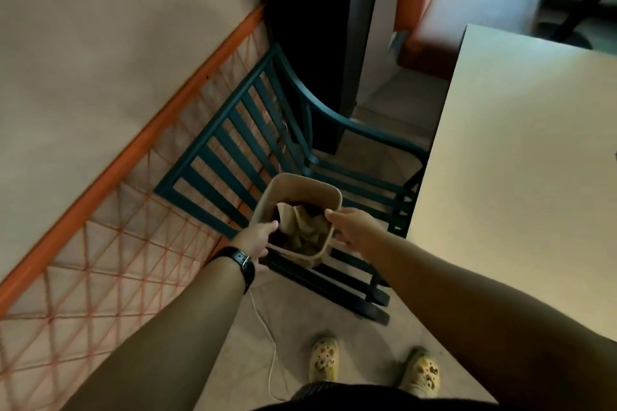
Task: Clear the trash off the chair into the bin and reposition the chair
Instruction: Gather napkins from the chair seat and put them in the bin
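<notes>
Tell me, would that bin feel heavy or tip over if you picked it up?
Probably light: the bin looks thin-walled and holds only crumpled paper. It seems fairly stiff, as its rim keeps its shape where the left hand and right hand hold it. Gripped on both sides, it is unlikely to tip.

A café or casual eatery's seating corner.
A pale table (pixel 521 150) is standing beside a green slatted chair (pixel 233 150), with an orange-trimmed rope railing (pixel 110 237) running along the wall.
</notes>
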